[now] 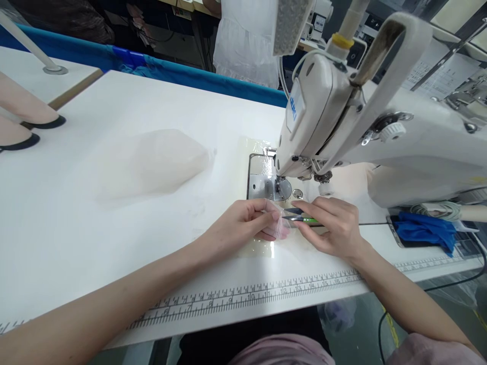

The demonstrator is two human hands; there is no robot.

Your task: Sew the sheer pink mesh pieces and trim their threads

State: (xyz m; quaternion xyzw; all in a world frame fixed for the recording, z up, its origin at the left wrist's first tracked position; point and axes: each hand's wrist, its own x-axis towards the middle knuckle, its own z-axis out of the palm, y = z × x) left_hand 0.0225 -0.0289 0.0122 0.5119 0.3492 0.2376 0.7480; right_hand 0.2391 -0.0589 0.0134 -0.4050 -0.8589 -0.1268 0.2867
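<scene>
From my head camera: my left grip (pixel 247 220) is pinched on a bit of sheer fabric (pixel 281 230), thumb over bunched fingers, just in front of the machine! My right grip (pixel 335 225) comes in from three o'clock, closed around small snips (pixel 309 220) with a touch of green, the two dark blades slightly apart, tips right at the fabric's edge; whether they touch it, I can't tell. Taking that fabric as the middle of my dial, the white sewing machine (pixel 319 111) looms at one o'clock, its metal plate (pixel 261 187) just beyond my fingers at eleven. Over at ten, well apart, a pale sheer piece (pixel 163 157) lies flat on the white desk (pixel 114 248). Down at six, the printed ruler scale (pixel 249 296) runs along the near edge. Out at three, past my right grip, a crumpled blue cloth (pixel 424 228) lies over a phone (pixel 396 233). And up near twelve, across the desk, there's a person in a white garment (pixel 245 45)!
</scene>
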